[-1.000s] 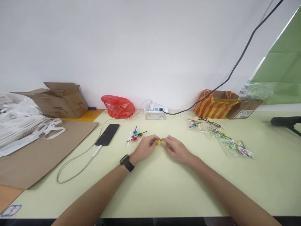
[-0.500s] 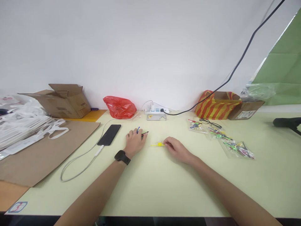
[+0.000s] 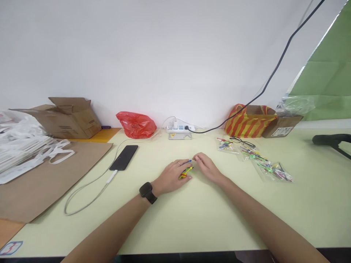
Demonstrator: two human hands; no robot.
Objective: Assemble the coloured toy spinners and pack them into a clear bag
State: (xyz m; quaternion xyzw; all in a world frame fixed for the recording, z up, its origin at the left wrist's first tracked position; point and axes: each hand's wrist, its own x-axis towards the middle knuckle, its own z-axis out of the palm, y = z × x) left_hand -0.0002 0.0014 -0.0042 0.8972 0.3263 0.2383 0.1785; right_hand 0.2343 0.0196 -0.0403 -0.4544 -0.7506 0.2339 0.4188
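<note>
My left hand [image 3: 172, 176], with a black watch on its wrist, rests on the pale green table [image 3: 175, 219] and is closed round a small bundle of coloured plastic pieces [image 3: 185, 171], yellow, green, red and blue. My right hand [image 3: 206, 166] sits just to the right of them, its fingertips curled and touching the blue end of the bundle. Both hands meet at the middle of the table.
A black phone [image 3: 123, 157] on a white cable lies to the left, beside brown cardboard sheets [image 3: 41, 179] and white bags [image 3: 22, 149]. Clear packets of coloured pieces [image 3: 270, 170] and glasses [image 3: 242, 142] lie to the right. A red bag [image 3: 135, 125], power strip [image 3: 178, 129] and boxes line the wall.
My left hand reached left to the small pile of coloured pieces, picked them up and carried them back to the middle, next to the yellow piece and my right hand.
</note>
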